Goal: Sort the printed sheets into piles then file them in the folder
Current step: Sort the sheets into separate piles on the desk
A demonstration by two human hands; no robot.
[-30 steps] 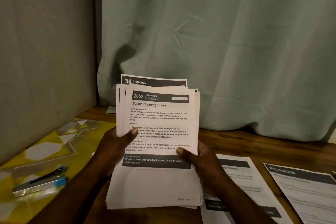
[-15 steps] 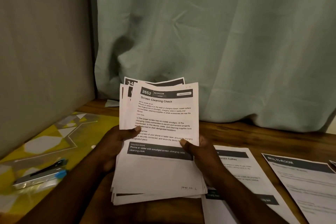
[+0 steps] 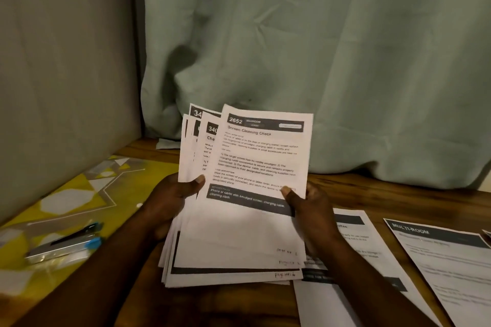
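**While the stack is fanned, the BEDROOM sheet sits skewed off the top**

Since the sorting is clearly only partway done, most of the paper is in the hands and not on the desk (image 3: 372, 194). The left hand (image 3: 170, 202) grips the stack of printed sheets (image 3: 233, 260) from its 9 o'clock side. Its thumb is clamped over the front and its fingers are underneath. My guess is that's just to keep the fan from sliding apart.

The right hand (image 3: 310, 210) pinches the top sheet (image 3: 263, 156) near its 4 o'clock corner, thumb on the print. That sheet is tilted clockwise off the rest, which reads to me like it's being split off for a pile.

The top sheet is white with a dark header bar. It says "2652", a room label too blurry here, and "Screen Cleaning Check". There's another dark band lower down and a handwritten page note at the bottom. Corners of other numbered sheets peek out at 10 o'clock.

Two piles look started at 4 o'clock of the stack: a coffee sheet (image 3: 356, 236) and, further right, a MULTI-ROOM sheet (image 3: 446, 260), both flat on the desk. What I take to be the folder (image 3: 66, 202), yellow patterned plastic, lies at 8 o'clock with a pen (image 3: 77, 233) on it.
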